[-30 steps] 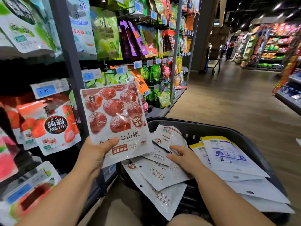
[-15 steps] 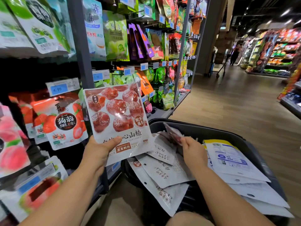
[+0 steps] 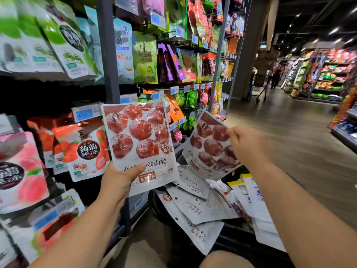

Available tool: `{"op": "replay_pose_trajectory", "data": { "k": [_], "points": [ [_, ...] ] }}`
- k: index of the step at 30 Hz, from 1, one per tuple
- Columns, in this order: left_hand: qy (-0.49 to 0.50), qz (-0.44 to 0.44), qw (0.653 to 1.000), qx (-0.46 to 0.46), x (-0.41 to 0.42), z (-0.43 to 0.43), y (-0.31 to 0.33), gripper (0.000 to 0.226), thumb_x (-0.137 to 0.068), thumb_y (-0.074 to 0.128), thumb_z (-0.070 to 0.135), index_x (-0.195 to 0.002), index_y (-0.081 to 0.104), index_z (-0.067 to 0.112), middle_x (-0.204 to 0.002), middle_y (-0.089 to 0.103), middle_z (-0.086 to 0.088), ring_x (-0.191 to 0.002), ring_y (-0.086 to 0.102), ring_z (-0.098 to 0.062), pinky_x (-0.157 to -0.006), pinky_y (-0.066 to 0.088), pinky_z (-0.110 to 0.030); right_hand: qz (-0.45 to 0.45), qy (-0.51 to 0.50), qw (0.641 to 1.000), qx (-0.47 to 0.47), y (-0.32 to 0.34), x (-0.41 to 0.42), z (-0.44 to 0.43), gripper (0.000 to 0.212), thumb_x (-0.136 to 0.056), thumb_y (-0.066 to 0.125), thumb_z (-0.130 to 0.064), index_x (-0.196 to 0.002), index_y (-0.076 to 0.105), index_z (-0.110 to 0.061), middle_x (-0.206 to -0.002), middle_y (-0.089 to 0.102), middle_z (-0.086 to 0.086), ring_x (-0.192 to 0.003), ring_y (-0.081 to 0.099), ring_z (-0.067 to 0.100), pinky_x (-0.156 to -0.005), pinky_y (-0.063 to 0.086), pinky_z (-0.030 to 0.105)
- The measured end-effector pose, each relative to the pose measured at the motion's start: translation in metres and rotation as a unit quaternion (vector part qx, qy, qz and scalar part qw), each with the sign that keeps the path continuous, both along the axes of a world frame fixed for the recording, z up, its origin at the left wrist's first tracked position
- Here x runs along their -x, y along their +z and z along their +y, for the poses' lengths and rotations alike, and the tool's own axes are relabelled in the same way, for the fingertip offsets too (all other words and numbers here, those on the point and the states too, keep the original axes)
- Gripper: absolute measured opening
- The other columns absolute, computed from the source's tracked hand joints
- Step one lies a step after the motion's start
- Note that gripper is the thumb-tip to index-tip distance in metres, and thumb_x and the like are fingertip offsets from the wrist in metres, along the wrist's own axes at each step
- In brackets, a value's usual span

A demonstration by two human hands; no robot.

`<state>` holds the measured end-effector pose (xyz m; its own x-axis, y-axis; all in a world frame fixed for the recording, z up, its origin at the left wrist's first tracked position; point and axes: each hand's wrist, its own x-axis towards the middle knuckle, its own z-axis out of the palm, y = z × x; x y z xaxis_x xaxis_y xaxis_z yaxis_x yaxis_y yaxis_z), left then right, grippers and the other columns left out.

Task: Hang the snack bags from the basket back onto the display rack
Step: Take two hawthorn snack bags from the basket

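The first bag (image 3: 139, 140) is gripped at its lower left corner by the left hand (image 3: 119, 178) and held upright in front of the rack (image 3: 105, 55). The second bag (image 3: 208, 149) is pinched at its right edge by the right hand (image 3: 247, 146) and held tilted above the basket (image 3: 234, 241). Each bag's hang hole should be threaded squarely onto a free peg, one bag at a time. Spare bags (image 3: 202, 207) lie in the basket, below both hands.

The display rack (image 3: 108, 55) stands left of the basket (image 3: 237, 238), which holds snack bags (image 3: 204, 207).
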<state>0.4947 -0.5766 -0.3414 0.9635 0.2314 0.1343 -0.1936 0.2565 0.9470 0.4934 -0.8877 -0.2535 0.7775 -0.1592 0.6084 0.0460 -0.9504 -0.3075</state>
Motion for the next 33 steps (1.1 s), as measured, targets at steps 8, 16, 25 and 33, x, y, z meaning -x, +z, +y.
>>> {"op": "replay_pose_trajectory", "data": {
  "k": [8,16,25,33],
  "points": [
    [0.031,-0.014,0.999,-0.036,0.001,0.026,0.010,0.062,-0.065,0.088,0.004,-0.121,0.063,0.014,-0.108,0.075,-0.006,-0.102,0.071,-0.027,-0.098,0.051,-0.052,0.021,0.057,0.998,0.030,0.073,0.015,0.014,0.025,-0.103,0.041,-0.044,-0.089,0.060,-0.035,-0.073,0.058,-0.013,-0.070,0.052,0.008,-0.055,0.034,0.024],
    [0.116,0.003,0.981,-0.153,0.007,0.044,0.023,0.067,-0.054,0.094,0.032,-0.113,0.064,0.024,-0.102,0.075,0.002,-0.096,0.070,-0.025,-0.094,0.053,-0.052,0.062,0.121,0.990,0.046,0.084,0.014,0.033,0.026,-0.099,0.045,-0.048,-0.101,0.069,-0.038,-0.075,0.055,-0.025,-0.078,0.055,0.008,-0.076,0.046,0.030],
    [0.141,-0.001,0.969,-0.203,0.010,0.047,0.032,0.053,-0.066,0.090,0.018,-0.112,0.063,0.018,-0.102,0.072,-0.001,-0.094,0.068,-0.025,-0.091,0.052,-0.040,0.040,0.165,0.984,0.053,0.089,0.016,0.049,0.030,-0.098,0.048,-0.047,-0.109,0.072,-0.034,-0.092,0.069,-0.014,-0.094,0.062,0.014,-0.099,0.045,0.038],
    [0.082,-0.007,0.973,-0.217,0.021,0.030,0.032,0.044,-0.069,0.087,0.006,-0.097,0.058,0.022,-0.084,0.064,0.013,-0.079,0.060,-0.008,-0.077,0.045,-0.027,0.046,0.173,0.984,0.020,0.074,0.016,0.045,0.029,-0.099,0.047,-0.046,-0.119,0.067,-0.038,-0.109,0.070,-0.014,-0.099,0.057,0.010,-0.101,0.043,0.042]
  ]
}}
